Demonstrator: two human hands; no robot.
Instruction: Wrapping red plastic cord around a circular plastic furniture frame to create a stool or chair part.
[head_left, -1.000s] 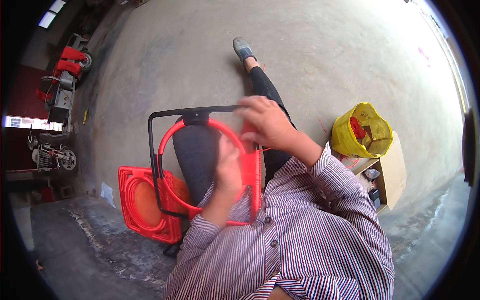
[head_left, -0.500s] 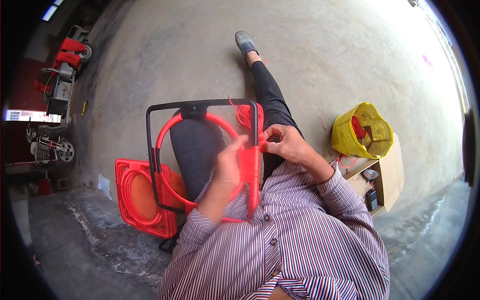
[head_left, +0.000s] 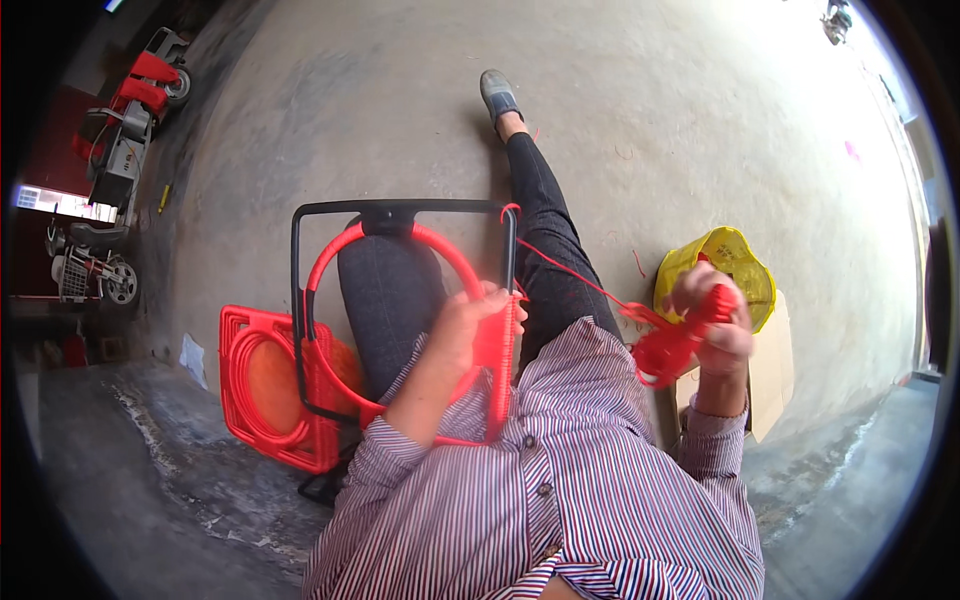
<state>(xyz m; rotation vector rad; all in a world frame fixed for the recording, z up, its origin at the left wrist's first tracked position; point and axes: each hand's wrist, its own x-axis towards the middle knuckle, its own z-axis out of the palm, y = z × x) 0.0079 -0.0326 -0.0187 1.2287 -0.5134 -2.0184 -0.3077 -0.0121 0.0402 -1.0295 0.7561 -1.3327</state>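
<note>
Fingers of the right hand (head_left: pixel 728 345), blurred, curl round a red cord bundle (head_left: pixel 666 354) near three o'clock; those of the left hand (head_left: pixel 462 328) clasp the frame (head_left: pixel 340 208), toward nine. Cord looks light, soft, tangle-prone: grasp its middle; hold the stiff-looking frame's edge.

Right hand (head_left: pixel 736 328) and red cord (head_left: pixel 664 354) — both blurry.

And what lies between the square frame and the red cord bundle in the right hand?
A red strand stretches from frame to bundle in the head view; the right leg and floor show behind it.
</note>
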